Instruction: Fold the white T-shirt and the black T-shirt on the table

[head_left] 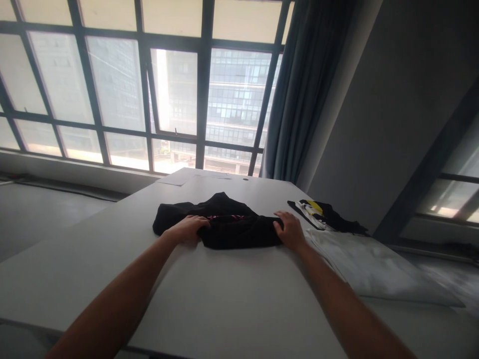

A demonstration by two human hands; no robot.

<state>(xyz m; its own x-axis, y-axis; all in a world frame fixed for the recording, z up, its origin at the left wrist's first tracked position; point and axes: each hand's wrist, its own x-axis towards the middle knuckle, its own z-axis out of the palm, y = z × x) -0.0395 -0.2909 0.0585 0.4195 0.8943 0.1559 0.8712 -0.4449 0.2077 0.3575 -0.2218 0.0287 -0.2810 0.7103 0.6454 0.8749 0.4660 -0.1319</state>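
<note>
A black garment lies bunched near the middle of the desk, well back from the near edge and closer to the far end by the window. The left hand curls its fingers over the cloth's left end, gathering a fold; the right hand rests at the right end, fingers laid against the edge and thumb tucked to it, apparently pinching the fabric. The cloth looks soft, light and limp, likely to sag and slide on the smooth top, so the ends or a seam seem the best grip. A white fabric piece and a dark item with a yellow patch lie towards the right edge.
</note>
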